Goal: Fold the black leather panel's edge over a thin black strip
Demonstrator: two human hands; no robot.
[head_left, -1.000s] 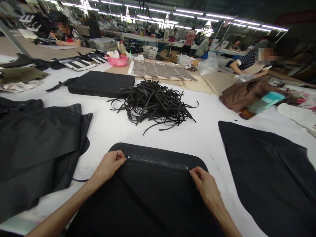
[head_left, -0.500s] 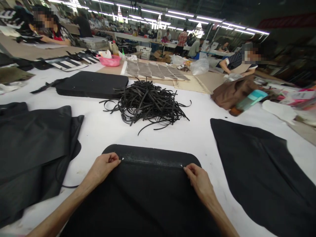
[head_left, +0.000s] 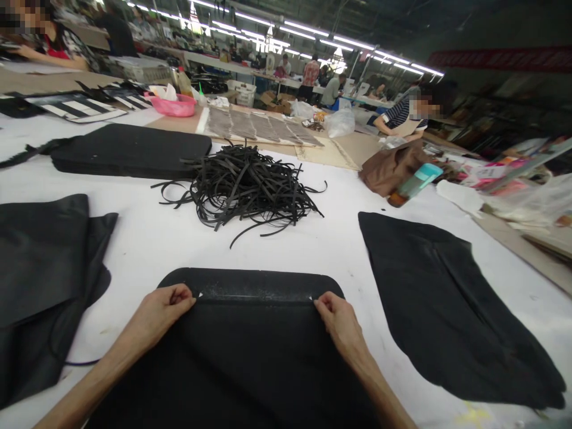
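A sheet of black fabric or leather [head_left: 250,357] stretches between my two hands in front of me. My left hand [head_left: 172,302] pinches its far left corner, and my right hand [head_left: 333,310] pinches the far right corner. Beside each set of fingertips is a small white triangular mark. The sheet lies over a black panel with rounded corners [head_left: 254,277], whose far strip shows beyond the sheet's edge. That strip looks shiny, with whitish specks. How much of the panel the sheet covers is hidden.
Beyond the panel lies a tangled heap of black strips [head_left: 250,187], with a stack of black rounded panels [head_left: 134,149] to its left. Black sheets lie at left [head_left: 40,262] and right [head_left: 429,298]. A bottle [head_left: 415,185] rests against a brown bag [head_left: 393,167]. Co-workers sit farther back.
My view has turned a little to the right, so the table's contents appear farther left. Both hands keep their pinch on the sheet, its edge lying almost the same along the panel.
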